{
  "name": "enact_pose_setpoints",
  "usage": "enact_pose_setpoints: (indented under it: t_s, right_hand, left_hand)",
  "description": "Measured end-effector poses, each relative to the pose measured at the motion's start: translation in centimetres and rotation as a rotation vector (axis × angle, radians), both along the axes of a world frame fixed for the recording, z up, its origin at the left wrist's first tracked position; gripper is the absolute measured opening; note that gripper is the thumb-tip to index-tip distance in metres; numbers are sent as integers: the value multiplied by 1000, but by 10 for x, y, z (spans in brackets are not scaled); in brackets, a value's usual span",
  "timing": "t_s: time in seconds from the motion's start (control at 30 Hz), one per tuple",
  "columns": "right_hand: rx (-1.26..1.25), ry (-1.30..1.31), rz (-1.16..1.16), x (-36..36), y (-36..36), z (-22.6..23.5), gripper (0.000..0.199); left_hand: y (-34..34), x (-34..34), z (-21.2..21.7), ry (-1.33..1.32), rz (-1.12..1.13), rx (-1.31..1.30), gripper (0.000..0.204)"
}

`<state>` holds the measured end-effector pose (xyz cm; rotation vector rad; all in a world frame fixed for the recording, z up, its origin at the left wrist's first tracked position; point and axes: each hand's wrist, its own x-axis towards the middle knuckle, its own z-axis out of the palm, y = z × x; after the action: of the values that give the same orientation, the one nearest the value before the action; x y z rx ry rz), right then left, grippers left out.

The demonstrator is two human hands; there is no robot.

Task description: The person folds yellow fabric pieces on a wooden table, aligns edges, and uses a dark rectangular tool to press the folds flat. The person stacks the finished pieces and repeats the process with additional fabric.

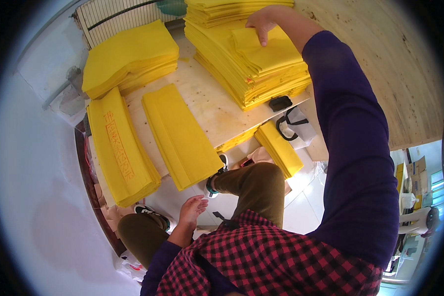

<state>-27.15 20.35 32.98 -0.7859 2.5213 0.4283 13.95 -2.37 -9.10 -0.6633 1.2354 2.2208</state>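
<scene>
My right hand reaches far forward onto a tall stack of yellow sheets. Its thumb lies over a smaller folded yellow piece on top, the other fingers apart from it at the piece's far edge. Whether the sheets are cloth or paper I cannot tell. Low in front of my body, my left hand hangs empty with its fingers stretched out. Nearest to it is a long folded yellow bundle on the wooden table. Farther left lies another long bundle with red markings.
A thick yellow pile stands at the back left by a striped panel. A small black object sits at the table's edge. Below are a white bag and another yellow bundle. A wooden board fills the right.
</scene>
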Motion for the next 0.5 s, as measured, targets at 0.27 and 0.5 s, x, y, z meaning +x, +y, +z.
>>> enact_pose_setpoints:
  t_s: [0.27, 0.5]
  right_hand:
    - [-73, 85, 23, -1, 15, 8, 45]
    - [-340, 230, 99, 20, 55, 44, 40]
  left_hand:
    - [0, 3, 3, 12, 2, -18, 28]
    - [1, 6, 3, 45, 12, -18, 28]
